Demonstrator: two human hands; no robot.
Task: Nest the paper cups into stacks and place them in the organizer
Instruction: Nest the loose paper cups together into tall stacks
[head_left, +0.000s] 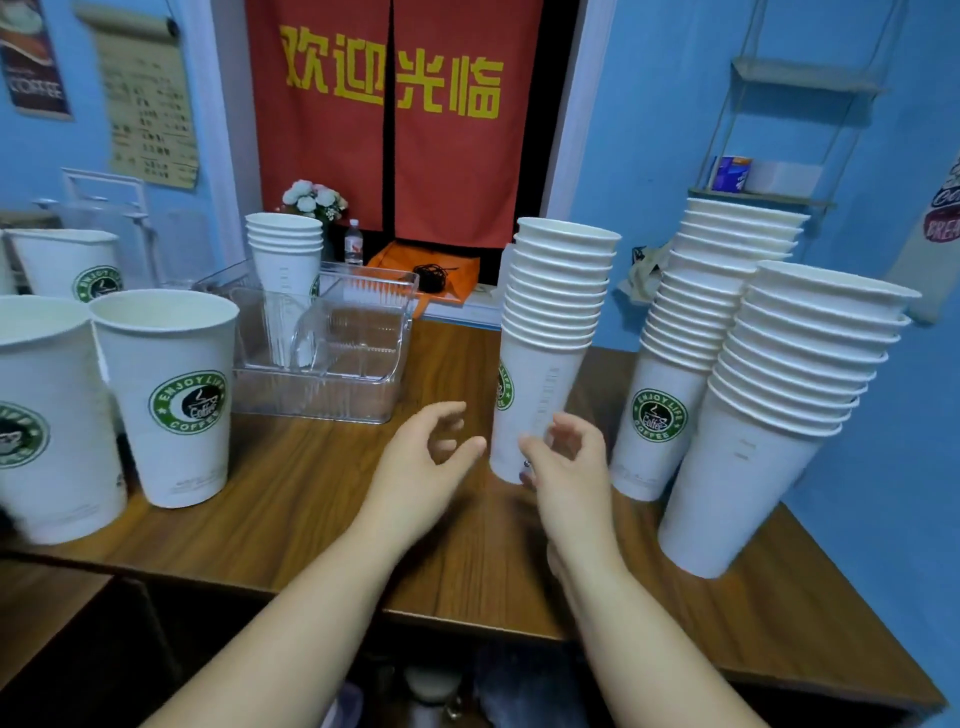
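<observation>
A tall stack of nested white paper cups (550, 332) stands mid-table on the wooden table (291, 499). My left hand (426, 462) hovers just left of its base, with fingers loosely curved and nothing in them. My right hand (566, 457) is at the base's front right, thumb and fingers spread and blurred; no firm grip shows. The clear plastic organizer (317, 402) sits behind on the left, and a short cup stack (284, 249) stands in its back compartment. Two more tall stacks (685, 364) (769, 431) stand on the right.
Three single cups with green logos stand at the left (171, 395) (47, 421) (67, 265). A red door curtain (395, 130) hangs behind the table, with a water bottle (354, 241) and flowers below it. The table's front edge lies under my forearms.
</observation>
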